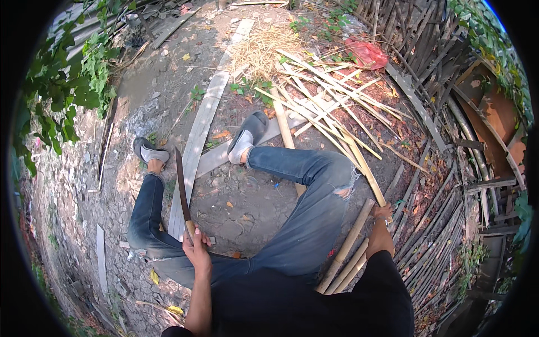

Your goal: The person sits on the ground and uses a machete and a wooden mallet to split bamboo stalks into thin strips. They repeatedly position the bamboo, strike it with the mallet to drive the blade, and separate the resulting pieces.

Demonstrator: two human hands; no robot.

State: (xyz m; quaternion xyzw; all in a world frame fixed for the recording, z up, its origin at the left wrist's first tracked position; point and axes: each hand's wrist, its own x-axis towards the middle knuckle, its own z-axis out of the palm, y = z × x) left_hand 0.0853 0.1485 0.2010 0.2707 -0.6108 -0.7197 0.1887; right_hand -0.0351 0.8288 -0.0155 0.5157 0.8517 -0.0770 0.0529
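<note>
My left hand (pixel 197 253) is closed round the pale wooden handle of a machete (pixel 182 185). Its long dark blade points up and away, in front of my left knee. Off to the right, beside my bent right knee, my right hand (pixel 382 213) is closed on the near end of a split bamboo strip (pixel 368 177). That strip slants away to the left towards a loose pile of pale bamboo strips (pixel 328 106). The fingers of this hand are small and partly hidden. Several thicker bamboo pieces (pixel 347 247) lie next to my right thigh.
A long grey plank (pixel 210 109) lies on the dirt between my feet, with another board crossing near my right shoe. Beyond are straw-like shavings (pixel 261 53) and a red plastic bag (pixel 366 53). Thin poles (pixel 429 236) and a stick fence (pixel 418 39) line the right; leafy vines (pixel 59 95) hang left.
</note>
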